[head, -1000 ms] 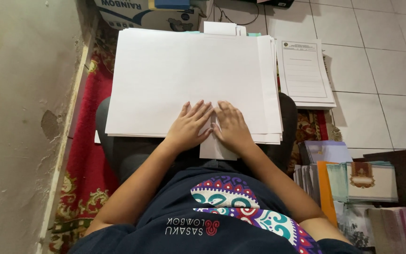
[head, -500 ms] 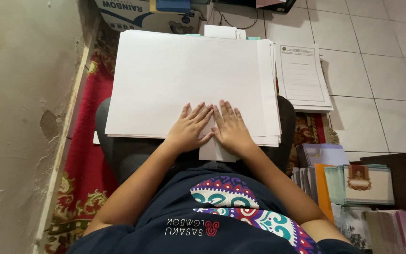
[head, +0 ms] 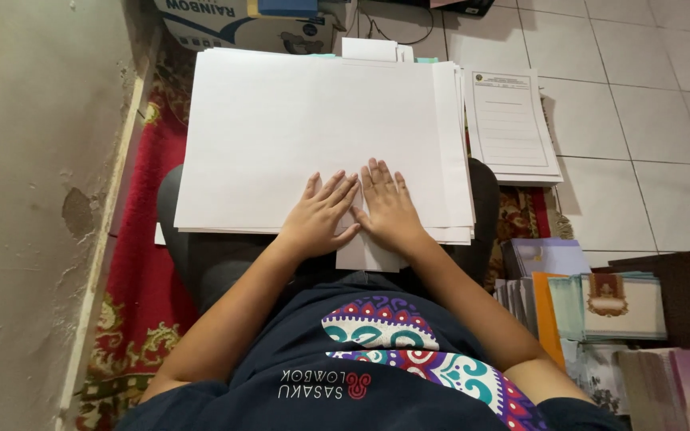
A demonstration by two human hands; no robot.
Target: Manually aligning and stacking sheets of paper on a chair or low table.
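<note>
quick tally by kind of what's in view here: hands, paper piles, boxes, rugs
hands: 2, left hand and right hand, flat on the white sheet stack
paper piles: 3, that stack, printed form pile, coloured booklets
cardboard box: 1
red rug: 1
total: 7

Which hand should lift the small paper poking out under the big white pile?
Probably the right hand. It lies flat on the white paper stack directly above the small sheet poking out at the near edge. The left hand also rests flat there, but slightly further to the side.
</note>
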